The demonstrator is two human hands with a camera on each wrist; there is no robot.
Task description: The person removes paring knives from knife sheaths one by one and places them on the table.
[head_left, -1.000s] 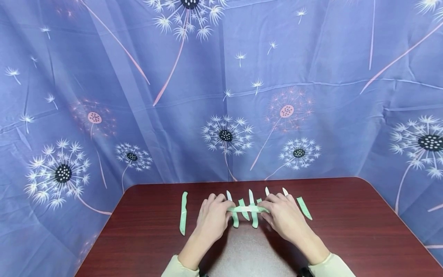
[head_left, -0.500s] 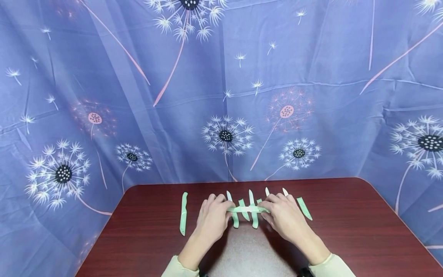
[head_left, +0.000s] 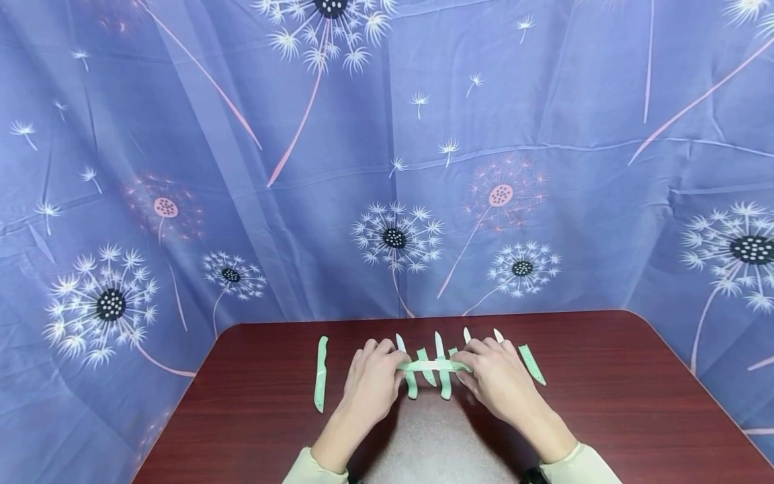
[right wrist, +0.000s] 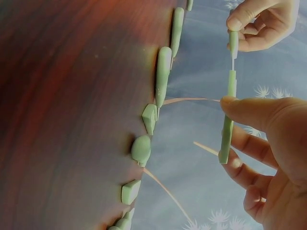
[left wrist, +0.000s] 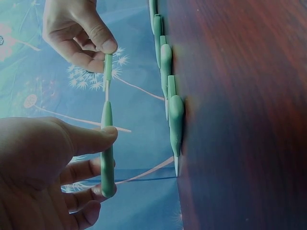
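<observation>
In the head view my left hand (head_left: 373, 380) and right hand (head_left: 496, 376) hold a small knife level above the table. The left thumb and fingers pinch its green handle (left wrist: 107, 158). My right hand pinches a green blade sheath (right wrist: 228, 124), which covers the tip end of the blade. A short stretch of pale blade (left wrist: 107, 92) shows between sheath and handle. Below lie several bare green-handled knives, one of them a knife (head_left: 445, 383) near the middle, with a loose sheath (head_left: 430, 376) beside it. The right hand partly hides others.
A knife in its sheath (head_left: 320, 373) lies to the left of the left hand. Another loose sheath (head_left: 532, 364) lies right of the right hand. The dark red table (head_left: 254, 403) meets a blue dandelion-print cloth (head_left: 302, 255) behind it.
</observation>
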